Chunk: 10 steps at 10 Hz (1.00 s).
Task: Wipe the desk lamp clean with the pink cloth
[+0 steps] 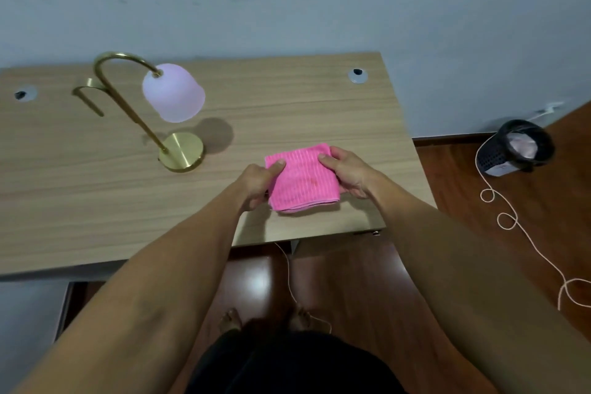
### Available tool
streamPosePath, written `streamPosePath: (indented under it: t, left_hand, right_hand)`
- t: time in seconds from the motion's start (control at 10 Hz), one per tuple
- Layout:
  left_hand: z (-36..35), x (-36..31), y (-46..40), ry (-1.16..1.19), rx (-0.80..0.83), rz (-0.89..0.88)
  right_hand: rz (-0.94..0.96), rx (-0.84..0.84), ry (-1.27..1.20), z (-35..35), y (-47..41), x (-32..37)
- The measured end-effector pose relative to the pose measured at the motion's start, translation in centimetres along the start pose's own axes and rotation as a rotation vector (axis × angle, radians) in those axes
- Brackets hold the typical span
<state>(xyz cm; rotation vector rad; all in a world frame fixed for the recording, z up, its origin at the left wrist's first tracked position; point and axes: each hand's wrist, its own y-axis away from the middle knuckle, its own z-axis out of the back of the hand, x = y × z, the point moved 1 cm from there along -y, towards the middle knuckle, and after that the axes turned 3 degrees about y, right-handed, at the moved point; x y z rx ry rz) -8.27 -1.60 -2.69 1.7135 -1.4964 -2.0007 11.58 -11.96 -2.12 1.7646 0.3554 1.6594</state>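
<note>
Standing at the near edge of the bench [96, 201], the person is holding the folded pink cloth [300, 179] with both hands. The left hand [259, 184] is pinching the cloth's left edge, thumb on top and fingers curled under, and the right hand [347, 171] is gripping the right edge the same way. The cloth is sitting near the right end of the bench, and whether it is resting on the wood or being lifted just off it is hard to tell. It is looking soft, light and limp, a ribbed microfibre square folded into a thick pad, so it is likely to droop unless it is bunched or kept folded in one palm.

The desk lamp [150, 112] is standing to the left and a little farther away, apart from the cloth. Its brass base [182, 152] is flat on the bench, a thin brass stem [134, 112] is arching up and over, and a pale frosted shade [172, 93] is hanging from the far end of that curve. The shade is probably smooth and perhaps fragile, and the top-heavy arch is suggesting the lamp could tip under a sideways rub. A sensible hold is one hand steadying the base or lower stem while the other is wiping with the cloth.

A black wastebasket [515, 147] is sitting on the floor to the right.
</note>
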Motion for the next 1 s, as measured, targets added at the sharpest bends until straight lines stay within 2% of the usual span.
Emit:
streamPosePath:
  t: [0.1, 0.3, 0.4, 0.5, 0.9, 1.0]
  left_hand:
    - [-1.5, 0.7, -0.8, 0.01, 0.016, 0.068]
    - [-3.9, 1.8, -2.5, -0.096, -0.024, 0.002]
    - [-4.4, 2.4, -3.5, -0.192, -0.07, -0.055]
    - [-4.6, 2.8, -4.3, -0.316, -0.094, -0.083]
    - [-4.8, 4.2, -5.3, -0.364, -0.196, -0.108]
    - [-3.9, 4.3, -5.0, -0.501, -0.296, -0.128]
  right_hand:
    - [0.022, -0.038, 0.009, 1.5, -0.4, -1.7]
    - [0.033, -0.119, 0.065, 2.8, -2.1, -4.6]
    - [0.075, -0.262, 0.26, 3.2, -3.0, -5.7]
    - [0.096, -0.318, 0.413, 3.6, -3.8, -6.5]
    - [0.18, -0.473, 0.69, 3.5, -2.4, -6.7]
    - [0.182, -0.509, 0.795, 3.3, -1.9, -6.5]
